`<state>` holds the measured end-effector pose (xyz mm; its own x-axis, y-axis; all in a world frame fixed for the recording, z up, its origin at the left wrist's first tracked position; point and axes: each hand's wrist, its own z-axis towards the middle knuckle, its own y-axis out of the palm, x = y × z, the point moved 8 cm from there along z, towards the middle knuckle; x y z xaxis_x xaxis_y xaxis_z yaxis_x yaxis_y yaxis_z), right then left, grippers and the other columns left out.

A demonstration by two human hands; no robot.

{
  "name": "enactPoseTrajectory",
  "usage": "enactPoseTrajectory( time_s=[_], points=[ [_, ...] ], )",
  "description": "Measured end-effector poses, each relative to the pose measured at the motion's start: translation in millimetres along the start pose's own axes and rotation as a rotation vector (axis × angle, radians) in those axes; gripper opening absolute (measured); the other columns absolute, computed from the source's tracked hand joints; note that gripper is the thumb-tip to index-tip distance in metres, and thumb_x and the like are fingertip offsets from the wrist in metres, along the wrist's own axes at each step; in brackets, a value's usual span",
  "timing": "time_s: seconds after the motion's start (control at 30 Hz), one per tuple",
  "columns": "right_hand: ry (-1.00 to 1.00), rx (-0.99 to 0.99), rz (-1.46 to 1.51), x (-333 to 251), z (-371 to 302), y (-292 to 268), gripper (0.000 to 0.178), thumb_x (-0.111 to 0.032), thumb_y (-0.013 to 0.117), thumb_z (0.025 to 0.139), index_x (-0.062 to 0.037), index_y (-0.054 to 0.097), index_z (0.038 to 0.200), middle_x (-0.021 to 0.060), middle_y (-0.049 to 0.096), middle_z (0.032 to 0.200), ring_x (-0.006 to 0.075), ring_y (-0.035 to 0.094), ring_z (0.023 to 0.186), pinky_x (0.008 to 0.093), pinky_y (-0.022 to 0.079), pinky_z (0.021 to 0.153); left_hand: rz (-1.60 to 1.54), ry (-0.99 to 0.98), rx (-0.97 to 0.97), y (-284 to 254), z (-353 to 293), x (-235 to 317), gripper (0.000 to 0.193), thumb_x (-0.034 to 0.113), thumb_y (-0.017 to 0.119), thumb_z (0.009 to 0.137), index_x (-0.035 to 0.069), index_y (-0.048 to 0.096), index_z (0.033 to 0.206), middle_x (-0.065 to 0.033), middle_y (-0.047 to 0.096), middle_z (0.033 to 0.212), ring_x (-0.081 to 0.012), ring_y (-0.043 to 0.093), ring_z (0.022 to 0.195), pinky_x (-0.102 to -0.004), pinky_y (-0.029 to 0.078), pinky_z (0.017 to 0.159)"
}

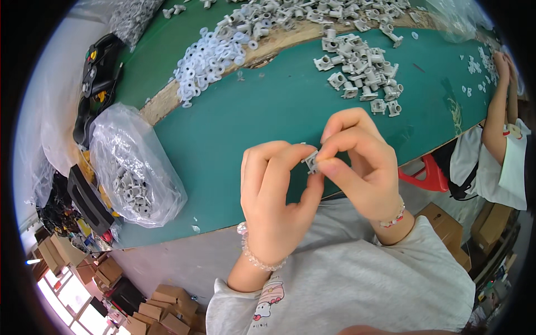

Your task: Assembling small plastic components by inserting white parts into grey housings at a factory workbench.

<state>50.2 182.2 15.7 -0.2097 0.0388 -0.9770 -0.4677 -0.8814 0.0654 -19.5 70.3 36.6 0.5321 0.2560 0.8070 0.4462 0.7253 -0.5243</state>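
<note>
Close above the near edge of the green table, a small grey plastic fitting is held between both hands. My left hand pinches it from the left with thumb and forefinger. From the right, the thumb and forefinger of my right hand press together at the fitting; whether they hold a further small part is hidden. A heap of similar grey fittings lies just beyond my hands. Farther off to the left, a pile of translucent washers is spread over the table.
At the left edge stands a clear plastic bag with grey fittings inside. Black game controllers lie behind it. On the right, another person's arm reaches over the table, near a red stool. Cardboard boxes stand below left.
</note>
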Motion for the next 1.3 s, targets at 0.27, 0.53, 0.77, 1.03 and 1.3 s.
enactPoseTrajectory(
  time_s=[0.27, 0.53, 0.77, 1.03, 1.3],
  points=[
    [-0.038, -0.049, -0.27, -4.0, 12.6, 19.4, 0.009, -0.005, 0.071, 0.075, -0.0054, 0.066, 0.083, 0.0067, 0.054, 0.094, 0.0167, 0.053, 0.08, 0.0263, 0.044, 0.068, 0.006, -0.039, 0.003, -19.1, -5.7, -18.5, 0.037, -0.003, 0.073, 0.062, 0.007, 0.062, 0.096, -0.0071, 0.056, 0.093, -0.0244, 0.053, 0.083, -0.0337, 0.042, 0.073],
    [-0.309, -0.004, -0.564, -22.3, 15.4, 32.7, 0.021, 0.001, 0.075, 0.066, -0.0071, 0.067, 0.083, 0.0064, 0.055, 0.091, 0.0179, 0.054, 0.076, 0.027, 0.045, 0.061, 0.04, -0.029, 0.026, -27.0, -4.3, -22.0, 0.038, 0.0, 0.074, 0.063, 0.007, 0.063, 0.098, -0.0051, 0.056, 0.094, -0.0225, 0.053, 0.083, -0.0338, 0.039, 0.074],
    [-0.379, 0.01, -0.538, -18.9, 17.4, 32.5, 0.021, 0.0, 0.076, 0.065, -0.0077, 0.068, 0.083, 0.006, 0.056, 0.089, 0.0186, 0.055, 0.076, 0.0274, 0.045, 0.06, -0.053, -0.02, 0.038, -31.7, -2.9, -26.9, 0.035, 0.0, 0.075, 0.065, 0.005, 0.063, 0.098, -0.0078, 0.062, 0.1, -0.0256, 0.059, 0.087, -0.0339, 0.046, 0.074],
    [-0.394, -0.04, -0.533, -17.1, 18.2, 32.7, 0.02, -0.004, 0.077, 0.065, -0.0089, 0.069, 0.082, 0.0034, 0.058, 0.085, 0.0193, 0.055, 0.076, 0.0316, 0.044, 0.071, -0.132, -0.142, -0.029, -30.4, -4.2, -31.7, 0.028, 0.004, 0.076, 0.069, 0.003, 0.065, 0.095, -0.0092, 0.067, 0.087, -0.0251, 0.064, 0.079, -0.0321, 0.05, 0.068],
    [-0.295, -0.226, -0.572, -16.7, 26.8, 34.3, 0.018, -0.005, 0.074, 0.067, -0.0068, 0.069, 0.085, 0.0051, 0.061, 0.085, 0.0215, 0.058, 0.079, 0.0416, 0.042, 0.086, -0.156, -0.151, -0.019, -29.1, -7.3, -36.0, 0.027, 0.004, 0.076, 0.069, 0.002, 0.065, 0.094, -0.0092, 0.067, 0.087, -0.0245, 0.063, 0.077, -0.0314, 0.05, 0.067]
  ],
)
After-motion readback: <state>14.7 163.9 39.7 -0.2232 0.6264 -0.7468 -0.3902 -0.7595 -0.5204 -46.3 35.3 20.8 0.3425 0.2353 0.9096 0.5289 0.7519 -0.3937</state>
